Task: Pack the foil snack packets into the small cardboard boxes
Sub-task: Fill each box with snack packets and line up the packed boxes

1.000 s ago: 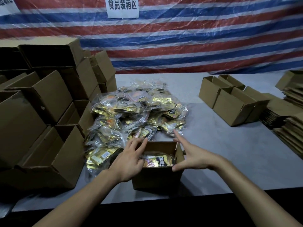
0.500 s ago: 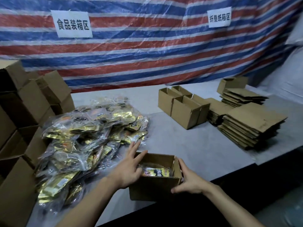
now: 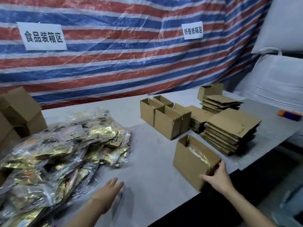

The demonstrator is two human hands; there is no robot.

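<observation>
White paper sign (image 3: 43, 36) on the striped tarpaulin (image 3: 123, 66) reads 食品装箱区; the second sign (image 3: 193, 30) reads 折叠纸箱区. Print on the packets is not legible.

Grip: the right hand (image 3: 216, 177) holds the near end of the small cardboard box (image 3: 191, 163), thumb on its front face, fingers curled round the end wall. One gold packet (image 3: 199, 155) lies inside.

Left of the box, the left hand (image 3: 106, 195) has its fingers straight and together and holds nothing. Contact with the table (image 3: 150, 161) is undetermined.

The heap of foil packets (image 3: 65, 153) lies further left of the box. The open boxes (image 3: 165, 123) stand behind the box, with the flattened stacks (image 3: 229, 133) behind it to the right.

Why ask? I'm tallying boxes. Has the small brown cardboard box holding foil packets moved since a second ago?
Yes. The box moved right, from the foil packet pile toward the flattened cardboard stack.
</observation>
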